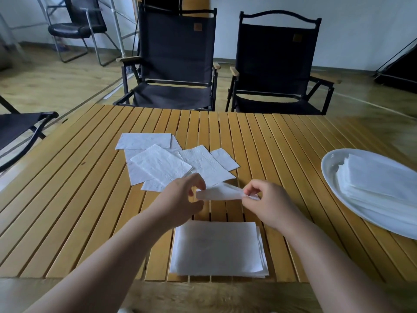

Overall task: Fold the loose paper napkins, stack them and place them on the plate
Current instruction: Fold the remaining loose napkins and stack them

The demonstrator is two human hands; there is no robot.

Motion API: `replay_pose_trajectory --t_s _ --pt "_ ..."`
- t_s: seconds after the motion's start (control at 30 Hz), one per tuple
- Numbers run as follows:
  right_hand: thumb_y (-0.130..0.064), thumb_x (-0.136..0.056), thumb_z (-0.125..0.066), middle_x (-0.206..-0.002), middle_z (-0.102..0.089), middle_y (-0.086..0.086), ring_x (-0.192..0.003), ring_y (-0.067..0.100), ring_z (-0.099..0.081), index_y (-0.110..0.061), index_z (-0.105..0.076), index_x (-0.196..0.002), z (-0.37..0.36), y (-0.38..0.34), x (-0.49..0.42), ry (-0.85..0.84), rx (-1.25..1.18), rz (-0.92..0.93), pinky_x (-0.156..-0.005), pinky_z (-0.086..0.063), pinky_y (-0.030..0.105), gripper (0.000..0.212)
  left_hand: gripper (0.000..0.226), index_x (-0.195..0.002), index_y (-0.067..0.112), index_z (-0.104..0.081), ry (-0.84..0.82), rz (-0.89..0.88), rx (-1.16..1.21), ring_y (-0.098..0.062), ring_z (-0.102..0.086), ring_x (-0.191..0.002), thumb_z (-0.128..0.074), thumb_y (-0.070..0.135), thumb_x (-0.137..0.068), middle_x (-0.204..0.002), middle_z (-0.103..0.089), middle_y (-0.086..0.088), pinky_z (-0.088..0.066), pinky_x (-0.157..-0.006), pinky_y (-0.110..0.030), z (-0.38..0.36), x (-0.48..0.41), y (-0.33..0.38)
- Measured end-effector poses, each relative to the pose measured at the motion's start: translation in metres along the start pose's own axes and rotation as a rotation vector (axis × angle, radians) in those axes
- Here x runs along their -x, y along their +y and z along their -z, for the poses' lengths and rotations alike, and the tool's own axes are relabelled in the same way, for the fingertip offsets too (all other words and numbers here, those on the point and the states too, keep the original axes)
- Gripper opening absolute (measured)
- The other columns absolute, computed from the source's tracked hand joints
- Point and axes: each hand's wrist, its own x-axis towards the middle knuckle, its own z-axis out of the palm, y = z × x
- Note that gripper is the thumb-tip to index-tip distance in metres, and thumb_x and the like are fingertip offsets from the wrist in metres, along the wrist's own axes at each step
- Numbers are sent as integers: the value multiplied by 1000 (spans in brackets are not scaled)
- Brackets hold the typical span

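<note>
A white paper napkin hangs just above the slatted wooden table, held between both hands. My left hand pinches its left end and my right hand pinches its right end. Behind the hands several loose napkins lie overlapping on the table. Near the front edge sits a neat stack of folded napkins. At the right edge a white oval plate carries another pile of folded napkins.
The wooden slat table fills the middle of the view. Two black folding chairs stand at its far side, part of another chair at the left, an office chair further back.
</note>
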Motion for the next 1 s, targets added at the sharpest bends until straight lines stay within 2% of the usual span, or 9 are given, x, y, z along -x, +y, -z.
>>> replay_pose_trajectory --t_s 0.1,0.23,0.37,0.43,0.5,0.57,0.67,0.77,1.0 --pt "-30 -91 -65 -87 -65 -9 -81 9 -61 -25 -63 -86 3 -4 2 -29 -51 20 -61 -45 20 7 33 -117 36 -60 9 -32 -12 -7 -54 -97 -72 22 -89 -112 -58 18 -53 -82 -29 3 1 -2" --pt "-29 -89 -68 -93 -65 -12 -91 8 -62 -29 -61 -90 4 -4 2 -67 -80 33 -66 -46 19 7 19 -109 28 -71 92 -11 5 -7 -56 -85 -68 20 -92 -96 -62 14 -46 -69 -23 8 0 -1" --pt "-28 -82 -76 -110 -61 -18 -103 4 -57 -35 -59 -115 8 0 3 -172 -31 20 -74 -48 19 38 14 -103 23 -74 116 82 81 -8 -60 -83 -66 16 -93 -94 -68 5 -50 -66 -25 11 -1 -4" --pt "-28 -80 -77 -108 -61 -17 -99 5 -59 -38 -61 -113 10 2 3 -207 -42 15 -75 -51 25 38 15 -99 14 -73 106 130 173 -22 -64 -84 -64 25 -94 -91 -71 -6 -53 -73 -35 15 -1 -5" --pt "-29 -86 -73 -99 -65 -15 -91 8 -61 -36 -66 -103 9 3 2 -171 -81 30 -72 -51 27 20 22 -90 10 -70 80 190 295 -31 -61 -71 -61 29 -96 -83 -68 -13 -50 -66 -40 18 0 -5" --pt "-31 -93 -68 -97 -70 -9 -90 14 -64 -29 -70 -101 9 0 2 -80 -130 8 -69 -48 26 9 22 -85 15 -68 38 240 344 -23 -51 -63 -59 31 -98 -79 -63 -10 -43 -61 -34 21 4 -3" --pt "-35 -95 -66 -96 -74 -1 -91 19 -68 -20 -73 -102 11 -4 3 4 -275 -45 -76 -54 34 18 15 -91 25 -70 5 293 457 -21 -51 -72 -60 35 -97 -92 -67 -10 -44 -64 -31 26 6 -2" --pt "-36 -94 -66 -88 -75 2 -81 19 -69 -18 -75 -95 16 -7 4 2 -357 -76 -68 -49 27 20 15 -95 20 -71 -43 347 507 -20 -55 -73 -64 34 -94 -93 -69 -11 -44 -62 -28 34 9 -2" --pt "-31 -89 -73 -70 -73 2 -49 9 -58 -16 -76 -93 36 -5 12 -235 -392 -170 -47 -37 23 16 14 -78 15 -73 -262 393 399 -7 -50 -48 -73 25 -88 -56 -63 7 -37 -48 -21 45 21 1"
